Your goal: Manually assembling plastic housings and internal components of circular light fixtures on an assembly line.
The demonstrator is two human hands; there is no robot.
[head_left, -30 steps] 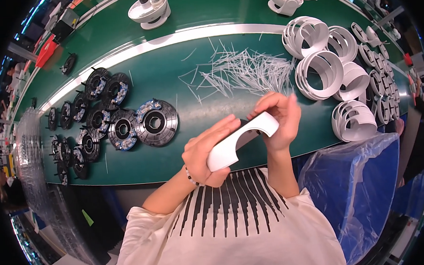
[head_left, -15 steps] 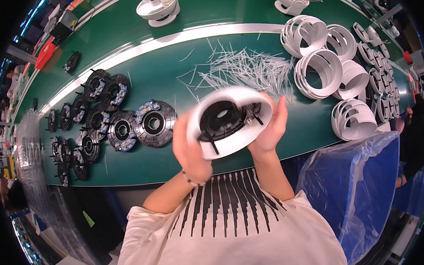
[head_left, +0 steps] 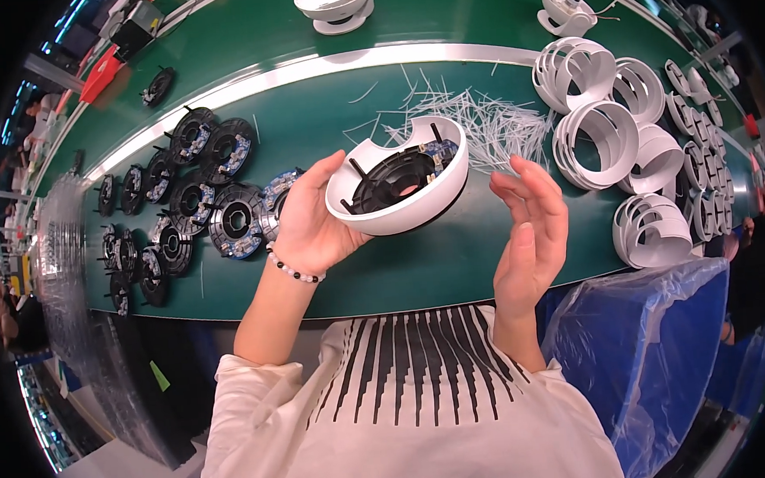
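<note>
My left hand (head_left: 311, 221) holds a white round plastic housing (head_left: 424, 209) by its left side, tilted above the green table. Inside the housing sits a black disc-shaped part (head_left: 388, 183) with upright black posts and a small blue circuit board (head_left: 436, 156) at its edge. To the right of the housing, my right hand (head_left: 531, 231) is raised with its fingers apart, touching nothing. Behind the housing lies a loose pile of thin white strips (head_left: 489, 125).
Several black discs with circuit boards (head_left: 236, 219) lie on the left of the green table (head_left: 359, 283). White rings (head_left: 598, 145) are stacked at the right. Two white assemblies (head_left: 334, 6) stand on the far side. A plastic-covered blue bin (head_left: 639, 338) is at the near right.
The housing has turned, its notch now facing away from me. My right hand has let go of it and moved right; my left hand still holds it.
</note>
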